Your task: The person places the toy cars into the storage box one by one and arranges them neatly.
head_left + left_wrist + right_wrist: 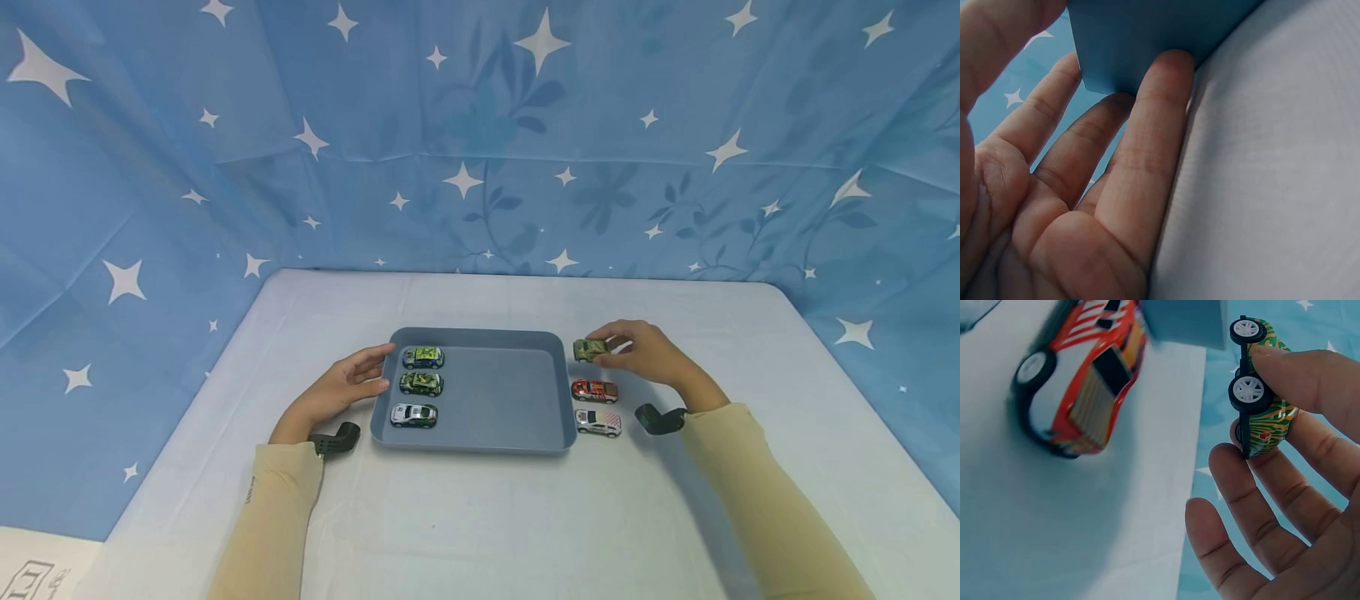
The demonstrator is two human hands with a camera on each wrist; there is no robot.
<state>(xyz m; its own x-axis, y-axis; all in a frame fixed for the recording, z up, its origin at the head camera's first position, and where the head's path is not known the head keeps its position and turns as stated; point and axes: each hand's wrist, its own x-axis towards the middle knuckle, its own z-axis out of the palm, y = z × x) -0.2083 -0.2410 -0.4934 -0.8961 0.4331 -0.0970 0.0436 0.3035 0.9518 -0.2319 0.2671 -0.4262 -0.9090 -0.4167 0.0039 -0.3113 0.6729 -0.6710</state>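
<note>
My right hand [647, 352] pinches a green camouflage toy car [590, 350] between thumb and fingers, beside the right rim of the blue-grey tray [502, 400]. In the right wrist view the pinched car hangs above the table, its wheels turned to the camera. My left hand [347, 385] rests against the tray's left side, its fairly straight fingers [1166, 81] touching the outer wall. Inside the tray, along its left side, stand a yellow-green toy car [423, 357], a dark green camouflage toy car [422, 383] and a white-and-black toy car [414, 416].
Just outside the tray's right side, a red toy car [595, 392] and a white toy car [598, 422] stand on the white-covered table [480, 525]. A blue star-patterned curtain [495, 208] rises behind the table.
</note>
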